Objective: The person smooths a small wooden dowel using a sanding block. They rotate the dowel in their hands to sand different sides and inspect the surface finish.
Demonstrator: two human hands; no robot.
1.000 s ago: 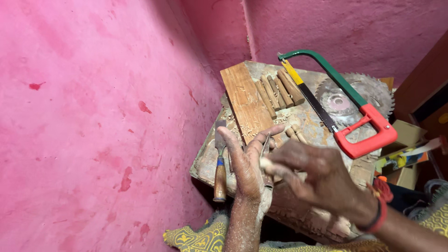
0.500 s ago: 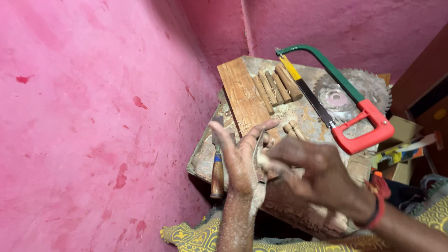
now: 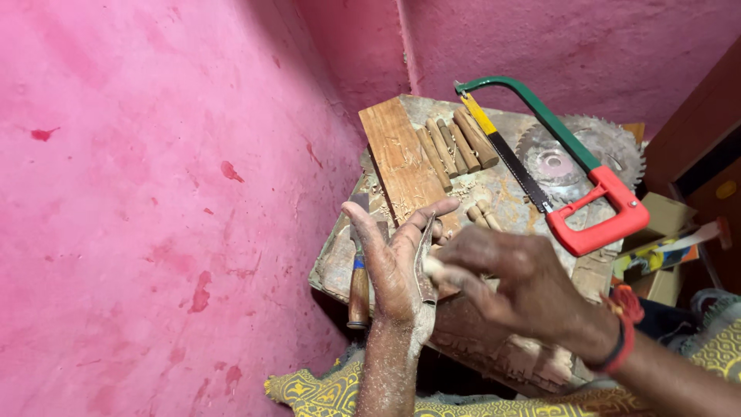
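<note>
A small woodworking corner between pink walls point(image 3: 154, 154): beyond the left hand point(image 3: 394, 262), a worn worktop point(image 3: 340, 262) carries a hacksaw point(image 3: 571, 170), chisel point(image 3: 359, 286), circular saw blade point(image 3: 610, 147), and wooden dowels point(image 3: 455, 147).

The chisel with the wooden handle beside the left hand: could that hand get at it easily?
Probably yes. The chisel lies uncovered on the workbench just beside the left hand, though that hand has a sandpaper sheet against its palm.

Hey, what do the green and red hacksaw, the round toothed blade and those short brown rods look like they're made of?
Green and red hacksaw: frame looks like painted metal, the red grip glossy, metal or plastic. Round toothed blade: dull grey metal, dusty, reddish centre. Short brown rods: bare wood, matt, grain visible, like the wooden plank beside them.
</note>
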